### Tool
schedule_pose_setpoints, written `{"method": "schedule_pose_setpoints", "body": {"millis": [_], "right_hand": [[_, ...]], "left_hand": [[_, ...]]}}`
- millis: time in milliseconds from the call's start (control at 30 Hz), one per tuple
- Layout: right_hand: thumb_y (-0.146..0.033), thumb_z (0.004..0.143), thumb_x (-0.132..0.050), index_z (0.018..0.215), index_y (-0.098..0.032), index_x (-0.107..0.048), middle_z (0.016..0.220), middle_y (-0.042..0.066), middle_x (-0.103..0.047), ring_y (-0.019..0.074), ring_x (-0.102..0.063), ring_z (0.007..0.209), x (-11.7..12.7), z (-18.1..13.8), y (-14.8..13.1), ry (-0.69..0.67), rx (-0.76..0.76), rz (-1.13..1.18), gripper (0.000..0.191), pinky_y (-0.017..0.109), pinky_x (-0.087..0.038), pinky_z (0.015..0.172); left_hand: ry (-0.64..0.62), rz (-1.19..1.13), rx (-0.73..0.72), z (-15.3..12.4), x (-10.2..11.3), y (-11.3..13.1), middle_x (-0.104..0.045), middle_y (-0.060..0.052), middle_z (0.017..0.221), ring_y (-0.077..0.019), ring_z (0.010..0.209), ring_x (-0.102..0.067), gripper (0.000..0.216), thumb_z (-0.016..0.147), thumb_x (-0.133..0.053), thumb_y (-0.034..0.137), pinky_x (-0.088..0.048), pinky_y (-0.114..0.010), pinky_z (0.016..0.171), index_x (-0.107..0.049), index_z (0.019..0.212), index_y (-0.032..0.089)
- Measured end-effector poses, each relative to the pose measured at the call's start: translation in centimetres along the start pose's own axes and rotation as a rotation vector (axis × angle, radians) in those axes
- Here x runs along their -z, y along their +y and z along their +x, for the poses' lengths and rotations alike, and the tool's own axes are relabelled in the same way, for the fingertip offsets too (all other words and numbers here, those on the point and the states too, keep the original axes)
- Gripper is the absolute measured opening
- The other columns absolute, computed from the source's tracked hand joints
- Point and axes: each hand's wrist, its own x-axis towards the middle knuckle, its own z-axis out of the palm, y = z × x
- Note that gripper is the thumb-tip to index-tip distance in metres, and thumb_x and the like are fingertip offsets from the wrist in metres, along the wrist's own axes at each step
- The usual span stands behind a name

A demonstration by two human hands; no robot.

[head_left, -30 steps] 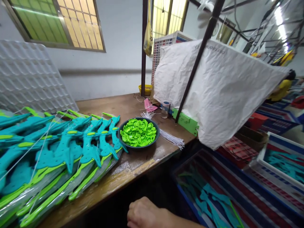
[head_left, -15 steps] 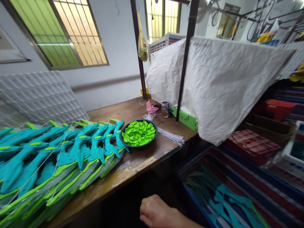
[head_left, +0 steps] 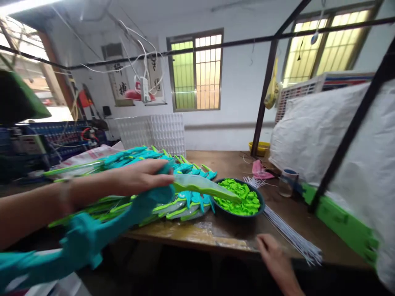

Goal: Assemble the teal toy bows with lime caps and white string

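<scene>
left hand (head_left: 148, 176) grips turquoise-and-green plastic piece (head_left: 120, 224), tip toward 4 o'clock across bowl (head_left: 240, 218). right hand (head_left: 274, 255) at bowl's 5 o'clock, can't tell if gripping. keep tip above green bits (head_left: 231, 187).

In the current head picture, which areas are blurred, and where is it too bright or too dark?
Head view: the left hand and the teal piece in it look soft and smeared; head view: the tube light at upper left is washed out; head view: below the table it is nearly black.
</scene>
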Motion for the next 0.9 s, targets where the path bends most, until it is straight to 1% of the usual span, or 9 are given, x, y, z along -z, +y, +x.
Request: {"method": "schedule_pose_setpoints", "body": {"millis": [67,133,233,367,433,500,667,767,900], "right_hand": [[-0.037,0.095,-0.039,0.096,-0.019,-0.069,0.094,0.014,-0.075,0.0296,-0.073,0.087,1.1,3.0,3.7,0.187,-0.065,-0.154,0.034,0.041,-0.056,0.079],[-0.032,0.091,-0.040,0.101,-0.015,-0.069,0.102,0.020,-0.075,0.0348,-0.071,0.095,2.3,4.6,5.9,0.255,-0.107,-0.266,0.035,0.047,-0.054,0.085],[-0.025,0.089,-0.044,0.103,-0.014,-0.069,0.114,0.023,-0.072,0.0373,-0.066,0.108,2.8,5.0,6.7,0.244,-0.133,-0.360,0.031,0.052,-0.050,0.092],[-0.016,0.079,-0.053,0.084,-0.019,-0.068,0.095,0.018,-0.073,0.0344,-0.066,0.101,1.8,4.1,5.5,0.150,-0.109,-0.414,0.016,0.051,-0.047,0.095],[-0.014,0.079,-0.053,0.087,-0.019,-0.070,0.099,0.018,-0.074,0.0344,-0.065,0.105,1.6,3.9,4.4,0.128,-0.083,-0.408,0.018,0.052,-0.046,0.098],[-0.015,0.087,-0.049,0.102,-0.018,-0.071,0.114,0.018,-0.072,0.0337,-0.063,0.116,1.8,4.3,3.2,0.135,-0.053,-0.389,0.027,0.052,-0.045,0.103],[-0.022,0.105,-0.033,0.130,-0.016,-0.064,0.134,0.019,-0.065,0.0277,-0.058,0.129,2.3,8.1,-1.1,0.081,0.035,-0.314,0.040,0.046,-0.045,0.109],[-0.023,0.107,-0.041,0.117,-0.018,-0.069,0.121,0.013,-0.071,0.0211,-0.067,0.115,0.6,11.4,-3.4,-0.106,0.092,-0.276,0.030,0.036,-0.052,0.102],[-0.031,0.101,-0.065,0.107,-0.015,-0.070,0.108,0.006,-0.073,0.0193,-0.071,0.099,-3.4,15.0,-5.6,-0.352,0.081,-0.301,0.018,0.039,-0.059,0.092]], "left_hand": [[-0.215,-0.031,-0.081,2.9,-1.8,1.4,-0.059,0.001,0.073,-0.0147,0.067,-0.052,0.045,0.081,-0.074,0.060,-0.041,-0.024,0.059,-0.065,0.083,0.016],[-0.346,-0.148,-0.164,6.4,-4.3,2.8,-0.058,0.001,0.074,-0.0135,0.064,-0.050,0.043,0.084,-0.070,0.059,-0.040,-0.023,0.055,-0.060,0.086,0.018],[-0.384,-0.395,-0.260,10.6,-7.9,4.3,-0.059,0.001,0.074,-0.0122,0.060,-0.053,0.040,0.086,-0.072,0.055,-0.043,-0.023,0.054,-0.057,0.088,0.018],[-0.265,-0.652,-0.338,12.9,-10.8,4.1,-0.060,-0.001,0.071,-0.0108,0.056,-0.051,0.041,0.084,-0.078,0.053,-0.041,-0.022,0.050,-0.060,0.085,0.016],[-0.164,-0.764,-0.349,13.0,-11.7,3.1,-0.061,-0.002,0.070,-0.0113,0.056,-0.053,0.042,0.082,-0.080,0.055,-0.041,-0.022,0.049,-0.062,0.085,0.016],[-0.076,-0.871,-0.323,12.5,-12.3,1.7,-0.065,-0.002,0.073,-0.0124,0.057,-0.056,0.043,0.082,-0.080,0.057,-0.044,-0.022,0.050,-0.065,0.090,0.017],[0.172,-1.141,-0.066,9.6,-14.8,-3.8,-0.076,-0.005,0.082,-0.0180,0.067,-0.069,0.053,0.073,-0.087,0.061,-0.056,-0.024,0.058,-0.072,0.097,0.016],[0.213,-1.265,0.173,7.2,-17.6,-7.3,-0.077,-0.007,0.080,-0.0238,0.074,-0.074,0.060,0.063,-0.091,0.063,-0.061,-0.029,0.063,-0.073,0.092,0.013],[0.203,-1.365,0.325,4.7,-21.1,-10.9,-0.078,-0.010,0.078,-0.0281,0.075,-0.077,0.062,0.066,-0.089,0.064,-0.064,-0.034,0.064,-0.071,0.095,0.011]]}}
